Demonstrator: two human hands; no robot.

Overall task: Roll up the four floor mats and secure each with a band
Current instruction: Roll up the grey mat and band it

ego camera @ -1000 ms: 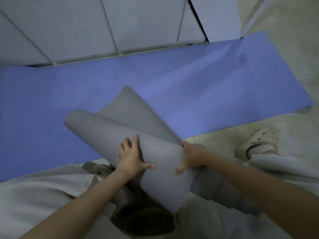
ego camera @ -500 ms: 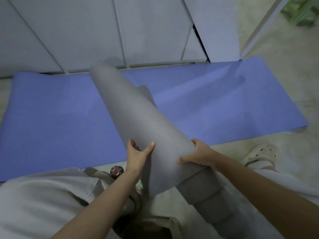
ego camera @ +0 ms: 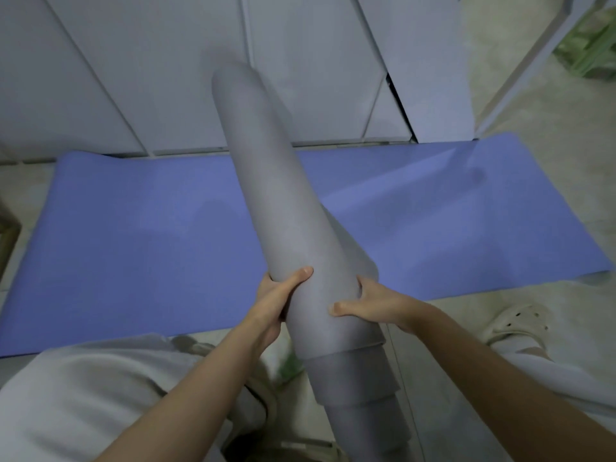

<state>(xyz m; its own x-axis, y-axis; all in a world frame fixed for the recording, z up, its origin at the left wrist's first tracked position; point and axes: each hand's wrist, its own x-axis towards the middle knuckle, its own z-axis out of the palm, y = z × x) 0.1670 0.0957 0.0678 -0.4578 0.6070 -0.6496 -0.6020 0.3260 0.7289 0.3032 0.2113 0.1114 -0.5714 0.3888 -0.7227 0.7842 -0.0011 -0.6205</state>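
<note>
A grey floor mat [ego camera: 283, 208], rolled into a long tube, stands tilted in front of me, its top leaning away to the left and its lower end telescoping out in stepped layers near my legs. My left hand [ego camera: 276, 298] grips the roll from the left, thumb across the front. On the right side my right hand [ego camera: 370, 301] holds it, thumb pressed on the outer layer and fingers behind. A blue mat [ego camera: 150, 241] lies flat on the floor beyond. No band is visible.
Pale cabinet doors [ego camera: 150, 68] run along the far side of the blue mat, one door [ego camera: 430, 68] ajar. My light trousers [ego camera: 76, 395] and a cream clog [ego camera: 513, 325] frame the tiled floor [ego camera: 533, 105]. Something green [ego camera: 590, 51] sits at the top right.
The grey roll has swung from lying low across my lap to standing steeply upright. Its loose flap has closed against the roll, and both hands moved to grip its lower part.
</note>
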